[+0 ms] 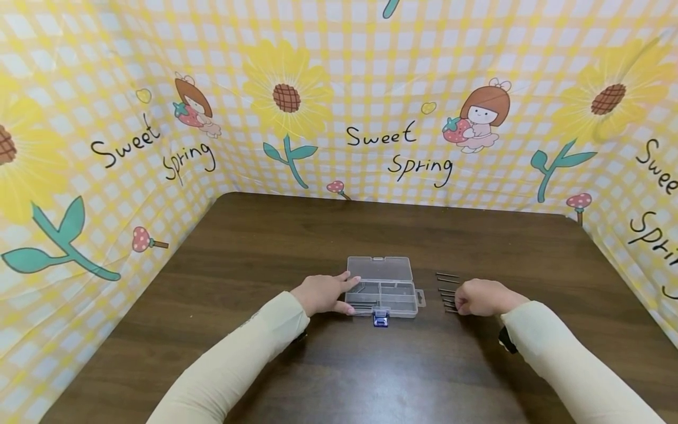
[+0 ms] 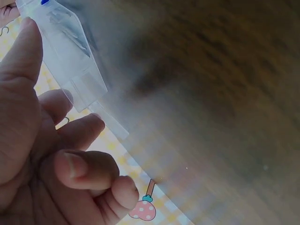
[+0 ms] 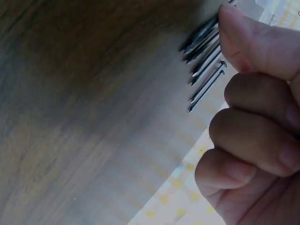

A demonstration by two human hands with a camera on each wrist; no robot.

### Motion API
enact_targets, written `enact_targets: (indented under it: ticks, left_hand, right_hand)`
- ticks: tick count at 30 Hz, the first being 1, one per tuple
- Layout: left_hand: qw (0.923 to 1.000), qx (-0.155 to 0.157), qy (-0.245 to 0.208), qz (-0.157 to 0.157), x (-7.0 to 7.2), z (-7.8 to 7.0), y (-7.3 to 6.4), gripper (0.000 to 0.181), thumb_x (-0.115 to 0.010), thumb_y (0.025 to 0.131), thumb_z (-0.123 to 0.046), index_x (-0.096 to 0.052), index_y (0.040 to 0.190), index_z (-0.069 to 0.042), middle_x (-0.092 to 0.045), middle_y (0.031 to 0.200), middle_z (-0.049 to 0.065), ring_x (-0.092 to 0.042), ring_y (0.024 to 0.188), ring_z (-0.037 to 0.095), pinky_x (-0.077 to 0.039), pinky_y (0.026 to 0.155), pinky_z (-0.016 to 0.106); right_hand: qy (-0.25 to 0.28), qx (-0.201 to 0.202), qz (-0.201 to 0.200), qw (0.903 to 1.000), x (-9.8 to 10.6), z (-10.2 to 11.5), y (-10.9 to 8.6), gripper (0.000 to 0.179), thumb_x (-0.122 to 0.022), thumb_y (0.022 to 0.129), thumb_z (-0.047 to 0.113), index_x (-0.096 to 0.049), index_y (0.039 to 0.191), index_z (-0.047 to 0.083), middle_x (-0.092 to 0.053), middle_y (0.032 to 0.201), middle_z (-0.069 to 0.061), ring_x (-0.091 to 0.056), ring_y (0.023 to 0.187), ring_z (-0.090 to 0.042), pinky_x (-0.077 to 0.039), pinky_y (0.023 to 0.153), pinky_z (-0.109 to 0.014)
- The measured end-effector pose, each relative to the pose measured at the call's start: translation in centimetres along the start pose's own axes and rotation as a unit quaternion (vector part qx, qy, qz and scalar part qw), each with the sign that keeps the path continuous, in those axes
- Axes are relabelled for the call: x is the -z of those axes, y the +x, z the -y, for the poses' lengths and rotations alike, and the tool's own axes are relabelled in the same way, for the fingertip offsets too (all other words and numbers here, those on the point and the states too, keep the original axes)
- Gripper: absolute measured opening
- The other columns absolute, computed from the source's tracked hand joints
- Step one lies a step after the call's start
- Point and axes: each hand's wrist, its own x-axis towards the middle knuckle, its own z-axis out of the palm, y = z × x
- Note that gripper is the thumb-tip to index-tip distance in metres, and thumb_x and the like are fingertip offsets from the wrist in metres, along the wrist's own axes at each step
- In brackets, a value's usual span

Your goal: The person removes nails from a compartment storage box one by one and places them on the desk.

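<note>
A clear plastic compartment box (image 1: 406,306) with a blue latch (image 1: 380,320) sits on the table, its lid (image 1: 379,269) raised at the back. Several nails lie inside, mostly on its left side. My left hand (image 1: 324,292) rests at the box's left end, thumb near the front corner and a fingertip by the hinge. To the right, several loose nails (image 1: 446,289) lie in a row. My right hand (image 1: 481,297) is down at the row's near end, fingers curled. In the right wrist view, thumb and forefinger pinch a dark nail (image 3: 201,33), its head just past the thumb tip.
The brown wooden table (image 1: 296,235) is enclosed at the back and sides by a yellow checked cloth (image 1: 371,76) with printed flowers and lettering. A hanging tab (image 1: 421,298) sticks out from the box's right side, facing the nails.
</note>
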Motion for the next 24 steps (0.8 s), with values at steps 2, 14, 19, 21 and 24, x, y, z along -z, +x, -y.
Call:
enact_targets:
  ticks: [2,14,19,21,24]
  left_hand:
    - [1.0000,-0.001,-0.005,0.002,-0.02,0.03,0.02,0.077,-0.062,0.084,-0.052,-0.034,0.151,-0.025,-0.032,0.153,0.003,-0.051,0.125,0.025,-0.050,0.080,0.038]
    - [0.9998,-0.011,-0.014,0.002,0.04,0.36,0.22,0.077,-0.064,0.084,-0.050,-0.034,0.150,-0.024,-0.033,0.153,0.003,-0.049,0.127,0.027,-0.046,0.091,0.041]
    - [0.9998,-0.012,-0.015,0.008,0.10,0.45,0.30,0.077,-0.064,0.085,-0.050,-0.034,0.151,-0.024,-0.032,0.154,0.004,-0.048,0.128,0.027,-0.044,0.095,0.043]
    - [0.9997,-0.013,-0.018,0.009,0.15,0.44,0.30,0.077,-0.064,0.085,-0.049,-0.034,0.151,-0.024,-0.032,0.154,0.004,-0.048,0.128,0.027,-0.043,0.096,0.043]
    - [0.9996,-0.014,-0.021,0.011,0.23,0.42,0.26,0.077,-0.064,0.085,-0.049,-0.033,0.151,-0.024,-0.032,0.154,0.004,-0.047,0.129,0.027,-0.042,0.098,0.044]
  right_hand:
    - [-0.006,-0.003,0.000,1.0000,-0.10,0.00,0.04,0.020,-0.069,0.084,0.007,-0.058,0.069,0.017,-0.049,0.067,0.010,-0.041,0.059,-0.007,-0.037,0.055,-0.028]
    - [-0.021,-0.007,-0.012,0.9997,-0.23,0.33,0.14,0.021,-0.070,0.082,0.007,-0.058,0.067,0.017,-0.049,0.065,0.010,-0.041,0.058,-0.007,-0.037,0.054,-0.028]
    - [-0.022,-0.010,-0.016,0.9996,-0.21,0.26,0.24,0.018,-0.069,0.082,0.008,-0.059,0.069,0.017,-0.050,0.066,0.010,-0.042,0.058,-0.007,-0.038,0.054,-0.028]
    - [-0.023,-0.012,-0.015,0.9996,-0.11,0.24,0.26,0.016,-0.070,0.082,0.009,-0.061,0.071,0.017,-0.052,0.067,0.010,-0.043,0.059,-0.007,-0.039,0.054,-0.029]
    - [-0.024,-0.011,-0.013,0.9996,0.21,0.19,0.23,0.013,-0.070,0.082,0.011,-0.063,0.073,0.017,-0.056,0.070,0.010,-0.045,0.061,-0.007,-0.042,0.056,-0.031]
